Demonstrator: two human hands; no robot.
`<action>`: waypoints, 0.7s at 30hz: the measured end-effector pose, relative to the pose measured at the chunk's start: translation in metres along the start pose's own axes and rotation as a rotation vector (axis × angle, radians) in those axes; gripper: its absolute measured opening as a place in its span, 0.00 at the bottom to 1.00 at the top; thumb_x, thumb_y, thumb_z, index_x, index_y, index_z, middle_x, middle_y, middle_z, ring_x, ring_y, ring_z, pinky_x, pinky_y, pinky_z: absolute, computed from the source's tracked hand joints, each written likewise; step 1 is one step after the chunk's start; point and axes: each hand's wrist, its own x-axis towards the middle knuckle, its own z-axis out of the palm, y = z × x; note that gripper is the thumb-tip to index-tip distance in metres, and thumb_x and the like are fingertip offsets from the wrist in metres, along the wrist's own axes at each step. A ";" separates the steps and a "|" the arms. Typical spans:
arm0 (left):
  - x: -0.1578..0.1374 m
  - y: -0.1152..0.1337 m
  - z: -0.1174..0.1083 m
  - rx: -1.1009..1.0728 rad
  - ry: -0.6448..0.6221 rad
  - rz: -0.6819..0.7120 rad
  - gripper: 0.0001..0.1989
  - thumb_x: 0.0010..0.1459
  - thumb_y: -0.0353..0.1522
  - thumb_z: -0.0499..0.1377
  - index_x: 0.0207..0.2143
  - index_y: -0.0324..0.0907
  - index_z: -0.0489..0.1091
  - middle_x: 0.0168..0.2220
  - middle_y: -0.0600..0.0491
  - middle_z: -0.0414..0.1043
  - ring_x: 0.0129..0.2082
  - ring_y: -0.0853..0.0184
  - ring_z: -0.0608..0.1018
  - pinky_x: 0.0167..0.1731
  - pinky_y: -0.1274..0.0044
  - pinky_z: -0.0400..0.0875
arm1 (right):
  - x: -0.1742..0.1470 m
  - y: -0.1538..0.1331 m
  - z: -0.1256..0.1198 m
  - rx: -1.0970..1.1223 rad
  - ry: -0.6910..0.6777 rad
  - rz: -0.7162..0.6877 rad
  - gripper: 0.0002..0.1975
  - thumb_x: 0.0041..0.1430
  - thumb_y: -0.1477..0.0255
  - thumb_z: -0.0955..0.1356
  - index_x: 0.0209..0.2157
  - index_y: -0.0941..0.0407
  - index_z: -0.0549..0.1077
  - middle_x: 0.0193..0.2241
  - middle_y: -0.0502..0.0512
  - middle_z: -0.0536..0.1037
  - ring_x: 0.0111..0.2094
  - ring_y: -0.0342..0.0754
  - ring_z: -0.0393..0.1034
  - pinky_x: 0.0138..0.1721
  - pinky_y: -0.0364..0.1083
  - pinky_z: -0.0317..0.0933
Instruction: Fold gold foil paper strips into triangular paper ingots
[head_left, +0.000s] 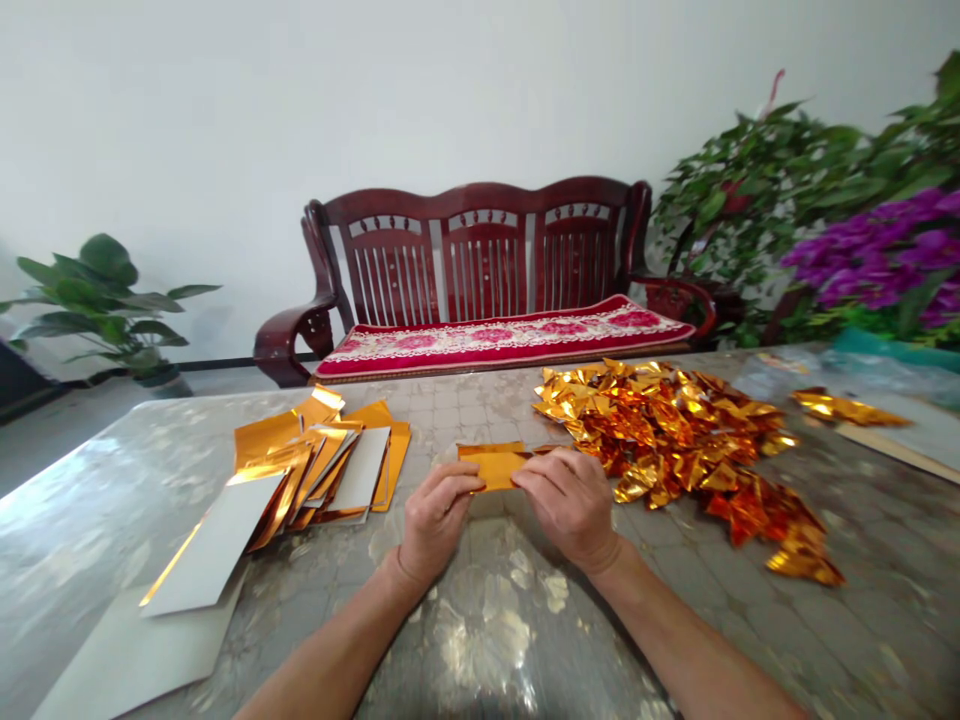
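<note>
A narrow, golden, folded foil-paper strip (495,468) stretched level between the two hands, at or just over the table. The left hand (437,515) pinched its left end between thumb and fingers, and the right hand (571,500) pinched its right end the same way. The step in hand looked like folding or creasing; the next move seemed to call for even finger pressure, with the edges kept in line.

Left of the strip lay a loose stack of rectangular, gold-faced, pale-backed paper sheets (307,475); right of it spread a heap of shiny, pointed, golden-orange folded foil pieces (660,420). Beneath it ran a glossy, grey, flower-patterned tabletop (487,640).

Beyond the strip stood a dark red-brown, slatted wooden bench (484,250) with a red-and-cream floral seat cover (525,335), against a plain, whitish wall (450,90). Far to the strip's right were bright purple flowers (877,250); far to its left, a broad-leaved, green potted plant (109,290).
</note>
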 end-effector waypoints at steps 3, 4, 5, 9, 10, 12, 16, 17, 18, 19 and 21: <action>-0.003 -0.008 -0.001 0.098 -0.132 -0.045 0.07 0.66 0.29 0.55 0.38 0.43 0.74 0.40 0.50 0.77 0.41 0.68 0.78 0.43 0.76 0.73 | 0.000 0.002 0.005 -0.039 -0.098 -0.037 0.12 0.68 0.72 0.64 0.37 0.50 0.79 0.36 0.53 0.80 0.43 0.51 0.65 0.46 0.50 0.53; -0.003 -0.010 -0.002 0.163 -0.195 -0.055 0.08 0.66 0.29 0.55 0.38 0.43 0.74 0.39 0.50 0.77 0.41 0.67 0.77 0.43 0.75 0.72 | 0.000 0.002 0.008 -0.046 -0.143 -0.046 0.12 0.68 0.72 0.64 0.36 0.50 0.79 0.35 0.54 0.79 0.42 0.51 0.64 0.44 0.50 0.53; -0.003 -0.010 -0.003 0.238 -0.263 -0.060 0.08 0.66 0.30 0.55 0.37 0.43 0.74 0.39 0.50 0.77 0.41 0.66 0.76 0.44 0.74 0.72 | 0.000 0.002 0.010 -0.051 -0.182 -0.052 0.12 0.68 0.72 0.64 0.35 0.51 0.79 0.34 0.54 0.78 0.41 0.51 0.64 0.43 0.50 0.53; -0.002 -0.003 -0.006 0.450 -0.529 -0.028 0.11 0.68 0.33 0.52 0.41 0.45 0.75 0.37 0.51 0.75 0.41 0.63 0.73 0.44 0.73 0.68 | -0.002 0.001 0.017 -0.055 -0.272 -0.088 0.10 0.66 0.72 0.66 0.33 0.53 0.78 0.32 0.55 0.76 0.39 0.51 0.62 0.41 0.49 0.53; -0.002 -0.002 -0.006 0.466 -0.582 -0.015 0.11 0.68 0.33 0.52 0.41 0.46 0.75 0.36 0.51 0.75 0.40 0.63 0.73 0.42 0.73 0.68 | -0.003 0.001 0.018 -0.055 -0.288 -0.102 0.09 0.66 0.72 0.66 0.33 0.53 0.78 0.32 0.55 0.76 0.39 0.51 0.62 0.40 0.49 0.53; -0.002 0.001 -0.005 0.480 -0.657 -0.013 0.13 0.69 0.34 0.51 0.38 0.46 0.75 0.34 0.52 0.74 0.38 0.64 0.72 0.39 0.75 0.67 | -0.004 0.000 0.018 -0.053 -0.315 -0.116 0.09 0.66 0.71 0.66 0.33 0.53 0.78 0.32 0.54 0.76 0.39 0.50 0.62 0.41 0.49 0.53; -0.004 -0.001 -0.004 0.448 -0.693 -0.101 0.14 0.69 0.34 0.51 0.37 0.46 0.76 0.34 0.53 0.75 0.37 0.65 0.73 0.38 0.76 0.67 | -0.006 0.002 0.015 -0.011 -0.351 -0.076 0.10 0.67 0.69 0.66 0.34 0.52 0.78 0.32 0.53 0.76 0.39 0.49 0.63 0.40 0.47 0.53; -0.004 -0.003 -0.004 0.424 -0.686 -0.130 0.13 0.68 0.34 0.52 0.37 0.46 0.77 0.35 0.53 0.75 0.37 0.66 0.73 0.39 0.77 0.67 | -0.007 0.003 0.014 0.012 -0.363 -0.062 0.10 0.67 0.69 0.66 0.34 0.53 0.78 0.32 0.53 0.76 0.39 0.49 0.63 0.41 0.47 0.53; -0.004 -0.005 -0.004 0.394 -0.676 -0.158 0.13 0.68 0.35 0.52 0.38 0.46 0.77 0.35 0.53 0.75 0.38 0.66 0.74 0.40 0.77 0.67 | -0.007 0.004 0.013 0.039 -0.375 -0.048 0.09 0.67 0.69 0.66 0.34 0.53 0.78 0.32 0.53 0.76 0.39 0.49 0.64 0.41 0.46 0.54; -0.004 -0.007 -0.004 0.363 -0.660 -0.190 0.12 0.68 0.35 0.53 0.38 0.47 0.77 0.35 0.54 0.76 0.39 0.66 0.74 0.40 0.77 0.67 | -0.007 0.005 0.013 0.068 -0.386 -0.031 0.09 0.67 0.70 0.66 0.35 0.53 0.78 0.33 0.52 0.76 0.39 0.48 0.64 0.41 0.46 0.54; -0.003 -0.011 -0.004 0.306 -0.624 -0.264 0.11 0.66 0.35 0.55 0.38 0.46 0.78 0.35 0.54 0.77 0.40 0.66 0.76 0.42 0.76 0.68 | -0.006 0.007 0.013 0.125 -0.405 0.012 0.09 0.68 0.70 0.65 0.37 0.53 0.79 0.34 0.52 0.77 0.39 0.48 0.65 0.42 0.46 0.55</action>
